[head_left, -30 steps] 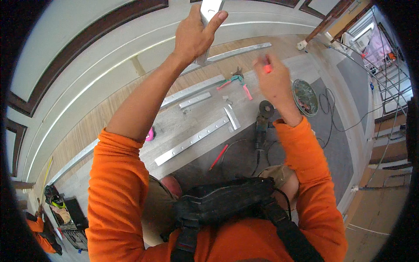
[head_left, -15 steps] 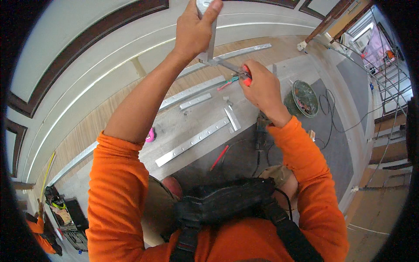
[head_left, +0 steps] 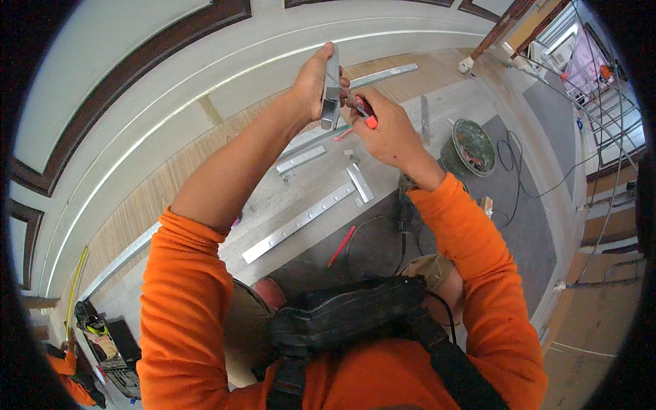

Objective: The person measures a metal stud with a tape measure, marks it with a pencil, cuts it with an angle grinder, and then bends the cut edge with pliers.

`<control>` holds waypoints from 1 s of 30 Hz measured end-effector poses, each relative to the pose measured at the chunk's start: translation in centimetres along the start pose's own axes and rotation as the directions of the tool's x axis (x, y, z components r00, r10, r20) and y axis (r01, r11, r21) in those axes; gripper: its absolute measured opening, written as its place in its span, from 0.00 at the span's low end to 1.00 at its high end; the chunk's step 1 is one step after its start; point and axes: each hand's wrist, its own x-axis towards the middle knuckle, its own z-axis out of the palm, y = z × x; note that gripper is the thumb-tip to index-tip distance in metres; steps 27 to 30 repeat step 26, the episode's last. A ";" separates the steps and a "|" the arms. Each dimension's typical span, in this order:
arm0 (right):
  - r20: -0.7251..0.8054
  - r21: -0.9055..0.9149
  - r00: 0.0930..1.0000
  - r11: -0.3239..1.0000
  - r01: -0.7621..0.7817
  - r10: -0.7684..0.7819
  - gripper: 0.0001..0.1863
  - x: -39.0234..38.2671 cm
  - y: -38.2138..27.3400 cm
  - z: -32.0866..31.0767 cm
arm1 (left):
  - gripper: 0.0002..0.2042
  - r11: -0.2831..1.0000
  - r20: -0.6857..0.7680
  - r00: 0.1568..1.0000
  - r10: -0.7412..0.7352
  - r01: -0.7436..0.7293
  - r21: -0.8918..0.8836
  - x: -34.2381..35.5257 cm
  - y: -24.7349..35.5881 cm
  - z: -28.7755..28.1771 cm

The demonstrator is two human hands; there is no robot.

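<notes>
My left hand (head_left: 312,89) is closed round a short metal channel (head_left: 331,92), held up with its open end toward me. Beside it, my right hand (head_left: 389,130) grips red-handled snips (head_left: 370,121), with their jaws close against the channel's side. Whether the jaws bite the metal is hidden behind my fingers. On the floor below lie a long perforated metal strip (head_left: 301,222), a short metal piece (head_left: 361,183) at its far end, and another short strip (head_left: 301,159).
A dirty bucket (head_left: 471,148) stands to the right, near a black cable (head_left: 519,181). A red pencil-like stick (head_left: 342,246) and a power tool (head_left: 404,215) lie nearer. Long metal tracks (head_left: 123,261) run along the panelled wall. Another person's orange sleeve (head_left: 65,369) shows at lower left.
My left hand has brought the channel down and turned its open end toward me. My right hand, with the snips, has moved slightly left and up against it.
</notes>
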 end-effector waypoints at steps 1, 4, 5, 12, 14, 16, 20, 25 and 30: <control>0.006 -0.020 1.000 1.000 0.001 -0.001 0.16 0.0 0.0 -0.1 | 0.26 1.000 -0.012 1.000 0.007 -0.006 0.014 0.0 -0.3 0.2; 0.017 -0.075 1.000 0.997 -0.002 0.003 0.16 -0.1 -0.2 -0.4 | 0.26 0.999 0.036 0.999 -0.041 0.041 -0.012 0.2 -0.4 0.1; 0.019 -0.093 1.000 0.996 -0.004 0.006 0.16 -0.2 -0.2 -0.5 | 0.27 0.999 0.023 0.999 -0.036 0.036 -0.011 0.2 -0.5 0.2; 0.017 -0.097 1.000 0.995 0.016 -0.014 0.15 -0.3 -0.5 -0.1 | 0.26 0.998 0.016 0.998 -0.060 0.060 -0.010 1.3 -0.8 -0.3; 0.023 -0.054 1.000 0.998 0.021 -0.019 0.16 -0.2 -0.7 0.0 | 0.26 0.998 0.020 0.998 -0.064 0.064 -0.021 1.4 -0.8 -0.7; 0.007 -0.046 0.999 0.998 0.040 -0.040 0.16 -0.2 -0.8 0.3 | 0.26 0.996 0.032 0.996 -0.081 0.083 -0.039 1.5 -0.6 -1.0; 0.001 -0.071 0.999 0.996 0.045 -0.045 0.16 -0.3 -0.2 0.5 | 0.27 0.998 -0.010 0.998 -0.056 0.055 -0.029 1.0 -0.8 -0.2; 0.000 -0.029 1.000 0.999 0.031 -0.031 0.18 -0.4 -0.3 0.7 | 0.27 0.996 -0.018 0.997 -0.070 0.068 -0.060 0.4 -1.0 0.3; -0.011 0.003 0.999 0.999 0.040 -0.040 0.19 -0.4 -0.2 1.0 | 0.27 0.993 -0.007 0.996 -0.089 0.088 -0.073 0.5 -0.9 0.2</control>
